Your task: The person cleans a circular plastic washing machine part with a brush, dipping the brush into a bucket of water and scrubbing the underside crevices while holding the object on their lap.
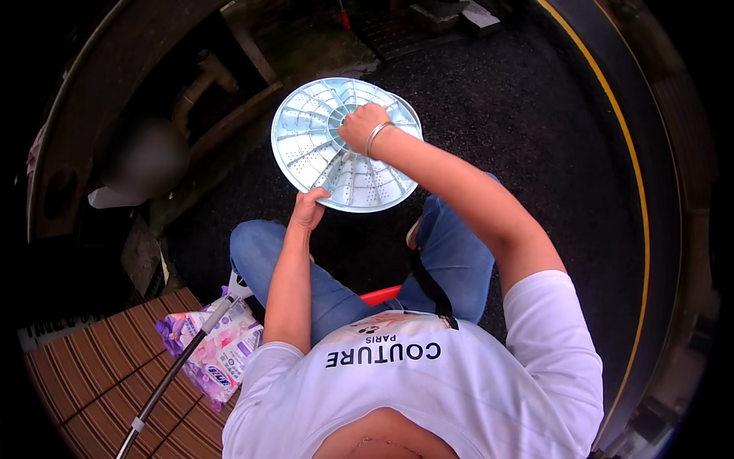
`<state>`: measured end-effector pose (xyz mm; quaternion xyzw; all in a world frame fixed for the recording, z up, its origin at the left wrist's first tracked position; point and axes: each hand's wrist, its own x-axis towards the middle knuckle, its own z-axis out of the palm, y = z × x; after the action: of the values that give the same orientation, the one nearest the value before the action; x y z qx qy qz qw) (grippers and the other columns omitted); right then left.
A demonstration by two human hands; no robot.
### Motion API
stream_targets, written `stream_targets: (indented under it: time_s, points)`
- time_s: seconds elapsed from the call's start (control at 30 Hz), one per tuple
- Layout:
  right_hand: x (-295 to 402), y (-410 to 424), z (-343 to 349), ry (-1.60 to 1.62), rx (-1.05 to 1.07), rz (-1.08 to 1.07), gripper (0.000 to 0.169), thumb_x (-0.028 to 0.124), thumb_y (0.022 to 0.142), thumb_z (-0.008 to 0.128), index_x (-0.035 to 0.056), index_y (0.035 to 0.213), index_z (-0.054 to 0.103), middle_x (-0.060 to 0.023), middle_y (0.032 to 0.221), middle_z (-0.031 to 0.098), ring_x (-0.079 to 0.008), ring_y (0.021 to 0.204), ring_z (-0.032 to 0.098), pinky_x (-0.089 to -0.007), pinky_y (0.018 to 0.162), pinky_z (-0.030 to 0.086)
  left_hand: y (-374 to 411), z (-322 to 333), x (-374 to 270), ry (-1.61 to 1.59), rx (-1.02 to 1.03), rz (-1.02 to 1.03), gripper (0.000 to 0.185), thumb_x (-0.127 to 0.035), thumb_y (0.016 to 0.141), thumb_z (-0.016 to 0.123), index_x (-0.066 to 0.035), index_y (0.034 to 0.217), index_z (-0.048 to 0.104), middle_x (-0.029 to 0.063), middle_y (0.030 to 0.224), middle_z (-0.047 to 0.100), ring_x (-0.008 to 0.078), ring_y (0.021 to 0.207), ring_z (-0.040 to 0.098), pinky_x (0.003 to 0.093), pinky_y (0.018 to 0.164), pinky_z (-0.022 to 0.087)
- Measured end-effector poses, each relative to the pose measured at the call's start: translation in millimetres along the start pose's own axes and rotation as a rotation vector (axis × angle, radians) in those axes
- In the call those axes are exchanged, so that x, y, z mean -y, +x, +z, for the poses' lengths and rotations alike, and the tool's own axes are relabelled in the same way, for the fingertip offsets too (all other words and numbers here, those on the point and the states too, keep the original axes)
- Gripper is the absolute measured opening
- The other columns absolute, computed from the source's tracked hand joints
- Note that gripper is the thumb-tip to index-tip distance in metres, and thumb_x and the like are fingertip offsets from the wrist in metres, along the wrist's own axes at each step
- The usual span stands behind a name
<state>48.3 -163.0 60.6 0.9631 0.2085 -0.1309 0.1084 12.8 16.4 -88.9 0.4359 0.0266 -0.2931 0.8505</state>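
Observation:
A round pale-blue plastic disc (367, 186), ribbed and perforated like the underside of a washing-machine pulsator, is held tilted above my knees. My left hand (310, 209) grips its near rim, thumb on top. Over the central hub is my right hand (365, 127), its fingers curled down against the ribs and a silver bangle (375, 137) on the wrist. Its fingertips are hidden, so whether it pinches something small is not visible. Behind the disc's right edge a second pale curved rim (410, 112) shows.
At my left, a floral-printed detergent bag (215, 350) lies on a brown slatted surface (109, 373). A metal pole (166, 378) crosses over it. A red seat edge (381, 295) shows between my legs. Dark asphalt (516, 126) surrounds me; a yellow line (636, 166) curves along the right.

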Motion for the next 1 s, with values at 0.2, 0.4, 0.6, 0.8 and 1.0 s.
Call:
stream_targets:
  time_s: [0.2,0.4,0.6,0.8,1.0]
  points:
    - [6,1,7,0.103,0.094,0.086,0.021,0.02,0.08,0.051,0.0122,0.091,0.066,-0.0076,0.092,0.064,-0.0219,0.086,0.062,-0.0317,0.068,0.049,2,3,0,-0.024,0.028,-0.005,0.059,0.006,0.057,0.049,0.001,0.116,0.045,0.0084,0.111,0.052,0.0242,0.103,0.049,0.0349,0.09,0.037]
    - [4,-34,7,0.3,-0.017,0.274,0.018,0.022,0.077,0.054,0.0111,0.082,0.066,-0.0102,0.083,0.064,-0.0234,0.079,0.063,-0.0328,0.066,0.049,1,-3,1,-0.028,0.037,-0.025,0.058,0.006,0.059,0.051,0.002,0.117,0.044,0.0092,0.112,0.052,0.024,0.105,0.049,0.0348,0.09,0.037]
    - [19,-35,68,0.385,-0.171,0.184,0.02,0.032,0.074,0.057,0.0136,0.074,0.065,-0.0063,0.071,0.061,-0.0247,0.069,0.06,-0.0367,0.059,0.047,-2,-5,-4,0.007,0.082,-0.071,0.059,0.006,0.06,0.052,0.002,0.118,0.043,0.0104,0.113,0.052,0.0241,0.105,0.049,0.0356,0.09,0.038]
    - [-6,-29,18,0.226,-0.092,0.036,0.021,0.03,0.075,0.057,0.0125,0.077,0.067,-0.0076,0.075,0.064,-0.0223,0.072,0.062,-0.0348,0.061,0.048,-4,0,-12,-0.049,0.056,-0.082,0.059,0.005,0.059,0.05,0.001,0.118,0.042,0.0097,0.114,0.051,0.0246,0.105,0.049,0.0369,0.09,0.038]
    - [13,2,-14,-0.177,-0.128,-0.117,0.015,0.022,0.076,0.053,0.0197,0.077,0.068,0.0019,0.077,0.065,-0.0155,0.074,0.062,-0.0305,0.058,0.043,-7,4,-19,-0.038,0.067,-0.085,0.059,0.005,0.058,0.05,-0.001,0.117,0.044,0.0081,0.11,0.053,0.0244,0.103,0.05,0.0367,0.089,0.038]
